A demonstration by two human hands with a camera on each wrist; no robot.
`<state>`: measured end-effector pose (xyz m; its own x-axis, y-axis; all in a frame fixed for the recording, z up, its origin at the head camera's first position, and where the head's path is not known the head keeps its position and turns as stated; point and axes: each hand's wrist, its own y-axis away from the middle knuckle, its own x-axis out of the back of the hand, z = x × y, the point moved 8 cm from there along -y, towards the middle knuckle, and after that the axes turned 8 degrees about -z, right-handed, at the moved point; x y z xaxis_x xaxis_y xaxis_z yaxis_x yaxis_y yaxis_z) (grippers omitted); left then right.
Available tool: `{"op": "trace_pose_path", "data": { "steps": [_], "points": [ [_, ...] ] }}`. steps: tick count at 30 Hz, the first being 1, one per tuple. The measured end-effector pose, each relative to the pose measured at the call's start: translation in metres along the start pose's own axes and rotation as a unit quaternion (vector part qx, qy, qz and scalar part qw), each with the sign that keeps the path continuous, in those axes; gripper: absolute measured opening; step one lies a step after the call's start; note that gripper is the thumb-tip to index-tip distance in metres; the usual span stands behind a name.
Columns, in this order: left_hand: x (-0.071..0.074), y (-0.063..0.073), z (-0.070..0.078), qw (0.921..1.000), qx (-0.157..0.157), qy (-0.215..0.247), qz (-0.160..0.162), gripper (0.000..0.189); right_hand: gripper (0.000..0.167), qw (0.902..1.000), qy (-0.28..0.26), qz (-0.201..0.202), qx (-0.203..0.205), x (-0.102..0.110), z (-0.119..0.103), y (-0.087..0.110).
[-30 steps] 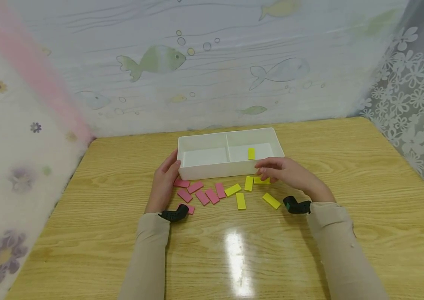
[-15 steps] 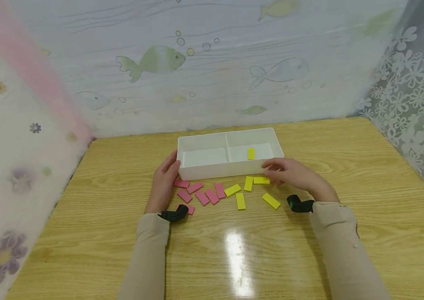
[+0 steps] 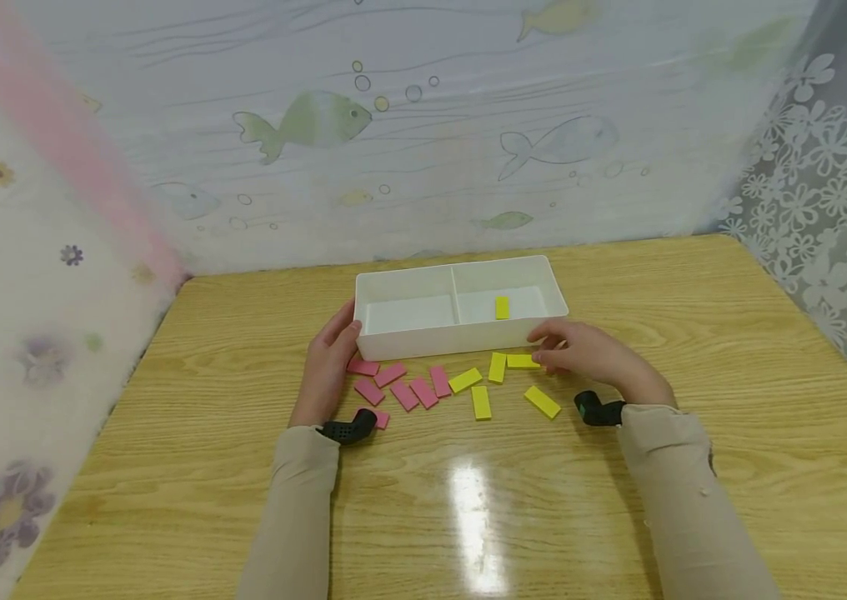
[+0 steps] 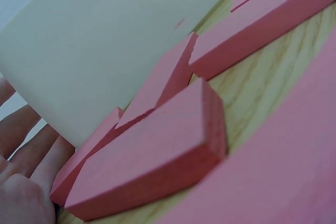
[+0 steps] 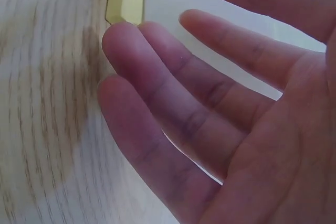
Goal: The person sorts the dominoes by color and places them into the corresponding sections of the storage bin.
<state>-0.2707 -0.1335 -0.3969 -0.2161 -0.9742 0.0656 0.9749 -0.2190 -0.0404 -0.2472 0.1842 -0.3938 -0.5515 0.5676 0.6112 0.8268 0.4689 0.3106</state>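
Note:
A white two-compartment box (image 3: 423, 342) stands on the table, a yellow block (image 3: 502, 307) lying in its right compartment. My left hand (image 3: 326, 367) rests against the box's left end; the left wrist view shows its fingers (image 4: 31, 145) extended beyond the corner. Pink blocks (image 4: 147, 156) lie close by, along the box's front wall. My right hand (image 3: 596, 354) hovers at the box's front right corner, fingers loosely bent and spread. Its fingertips are right at the end of a yellow block (image 3: 521, 361), which also shows above the fingers in the right wrist view.
More loose yellow blocks (image 3: 481, 402) and pink blocks (image 3: 404, 396) are scattered on the wooden table (image 3: 408, 508) in front of the box. Behind the table hangs a fish-patterned curtain (image 3: 423, 167). Each wrist wears a black camera mount (image 3: 598, 410).
My right hand has shifted slightly right along the box front, uncovering more of the yellow block near its fingertips. The left hand and the box have stayed in place.

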Motion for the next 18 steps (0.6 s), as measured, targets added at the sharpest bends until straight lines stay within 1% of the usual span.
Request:
{"op": "trace_pose_path", "data": {
  "steps": [2,6,11,16,18],
  "points": [
    [0.000,0.000,0.001,1.0000,0.000,-0.002,-0.001,0.047,0.039,0.9997,0.022,-0.003,-0.001,-0.002,-0.001,-0.002],
    [0.000,0.000,0.000,0.9999,-0.005,0.012,-0.004,0.047,0.039,0.9972,0.075,-0.001,0.000,-0.007,-0.002,-0.007],
    [-0.001,-0.001,-0.001,0.9995,-0.007,0.029,-0.008,0.050,0.038,0.9950,0.099,0.010,-0.013,-0.013,-0.003,-0.011],
    [-0.001,-0.001,-0.001,0.9994,-0.010,0.031,-0.010,0.052,0.028,0.9909,0.130,0.026,-0.024,-0.016,-0.007,-0.011],
    [-0.001,0.000,-0.001,0.9994,-0.011,0.033,-0.010,0.051,0.026,0.9902,0.134,0.029,-0.026,-0.016,-0.007,-0.011]
  ]
}}
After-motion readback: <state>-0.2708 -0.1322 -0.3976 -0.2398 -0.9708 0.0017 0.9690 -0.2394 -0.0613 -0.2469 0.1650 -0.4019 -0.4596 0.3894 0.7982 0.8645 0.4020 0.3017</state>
